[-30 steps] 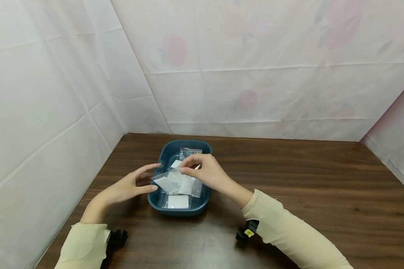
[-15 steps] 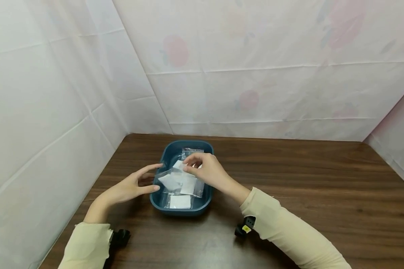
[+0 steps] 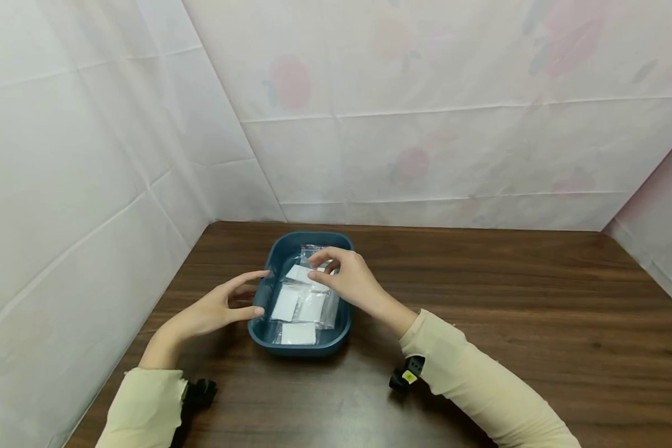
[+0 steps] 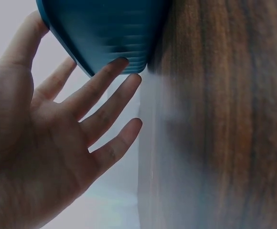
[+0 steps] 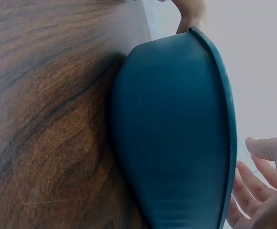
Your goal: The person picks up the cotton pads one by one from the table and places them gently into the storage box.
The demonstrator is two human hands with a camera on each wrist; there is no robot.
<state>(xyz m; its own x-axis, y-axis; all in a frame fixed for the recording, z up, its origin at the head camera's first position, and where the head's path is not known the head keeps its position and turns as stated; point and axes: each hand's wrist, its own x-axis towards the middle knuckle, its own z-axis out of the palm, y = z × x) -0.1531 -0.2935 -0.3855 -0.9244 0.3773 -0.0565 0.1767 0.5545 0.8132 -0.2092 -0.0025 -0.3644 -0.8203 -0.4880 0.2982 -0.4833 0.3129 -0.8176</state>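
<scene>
A dark blue plastic bin (image 3: 305, 351) stands on the table, holding several clear zip bags with white flat pieces inside. One bag (image 3: 298, 334) lies near the front, others sit in the middle, and a white piece (image 3: 298, 274) shows just below my right fingers. My left hand (image 3: 210, 314) is spread at the bin's left side, thumb and fingertips touching the rim; in the left wrist view its fingers (image 4: 102, 83) are mostly straight. Over the bin's right side hovers my right hand (image 3: 351, 283), thumb and forefinger apart with nothing seen between them. It partly hides the bags at the back.
The brown wooden table (image 3: 481, 298) extends to the right of the bin. White curtains with faint fruit prints (image 3: 414, 163) stand behind and to the sides. A black camera (image 3: 406, 376) is strapped at my right wrist, another (image 3: 200, 393) at my left.
My right hand has let go of a clear bag, which now lies flat in the middle of the bin. Its thumb and forefinger have parted. The left hand stays at the rim.
</scene>
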